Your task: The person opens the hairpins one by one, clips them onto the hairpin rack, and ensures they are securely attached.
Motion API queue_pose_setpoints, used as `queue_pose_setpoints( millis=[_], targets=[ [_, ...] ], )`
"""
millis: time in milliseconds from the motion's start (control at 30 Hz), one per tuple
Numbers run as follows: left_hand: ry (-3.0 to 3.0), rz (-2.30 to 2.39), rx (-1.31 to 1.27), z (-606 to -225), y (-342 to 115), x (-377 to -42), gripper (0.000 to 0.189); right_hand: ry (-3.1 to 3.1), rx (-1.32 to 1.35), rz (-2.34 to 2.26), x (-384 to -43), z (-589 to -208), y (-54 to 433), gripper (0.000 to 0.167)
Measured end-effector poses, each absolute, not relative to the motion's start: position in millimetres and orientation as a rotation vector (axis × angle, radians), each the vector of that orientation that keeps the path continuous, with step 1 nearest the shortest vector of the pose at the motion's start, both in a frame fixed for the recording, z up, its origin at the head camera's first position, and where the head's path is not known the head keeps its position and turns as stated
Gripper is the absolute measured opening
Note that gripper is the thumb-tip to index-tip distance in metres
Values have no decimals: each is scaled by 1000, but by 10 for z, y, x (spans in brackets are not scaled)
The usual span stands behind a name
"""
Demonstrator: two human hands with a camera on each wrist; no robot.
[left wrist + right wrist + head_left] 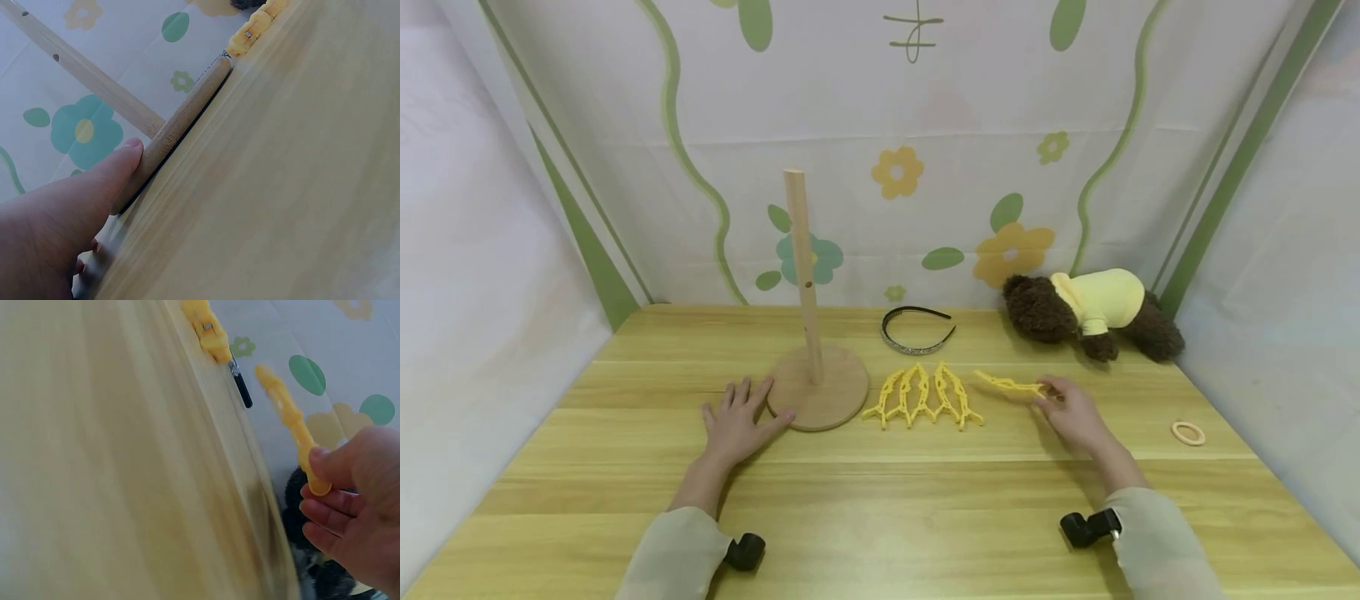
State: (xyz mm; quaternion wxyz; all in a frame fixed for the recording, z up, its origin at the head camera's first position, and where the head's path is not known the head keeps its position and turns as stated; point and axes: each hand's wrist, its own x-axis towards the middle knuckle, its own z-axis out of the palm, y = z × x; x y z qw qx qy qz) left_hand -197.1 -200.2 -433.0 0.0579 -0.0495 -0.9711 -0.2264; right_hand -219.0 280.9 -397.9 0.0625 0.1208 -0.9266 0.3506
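A round wooden base with an upright wooden post stands left of centre on the table. My left hand lies beside it with its fingers spread. In the left wrist view its thumb rests against the base's edge. Between thumb and fingertips my right hand pinches one end of a yellow plastic clip, which points left. That clip appears edge-on in the right wrist view. Several more yellow clips lie in a row between the base and my right hand.
Behind the row of clips lies a black headband with a glittering band. A brown plush toy in a yellow top lies at the back right. Near the table's right edge is a small wooden ring. Printed cloth hangs behind the table.
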Motion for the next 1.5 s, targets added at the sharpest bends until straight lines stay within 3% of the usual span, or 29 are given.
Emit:
queue_pose_setpoints(
  millis=[400, 833, 1500],
  targets=[
    [-2942, -676, -149, -4331, -1998, -1970, 81, -2808, 525, 970, -2373, -3777, 2626, 34],
    [-2938, -696, -146, -4349, -1993, -1983, 81, -2641, 738, 1120, -2524, -3670, 1721, 14],
    [-2940, -652, -150, -4333, -2003, -1983, 79, -2662, 782, 1251, -2633, -3859, 815, 12]
  ],
)
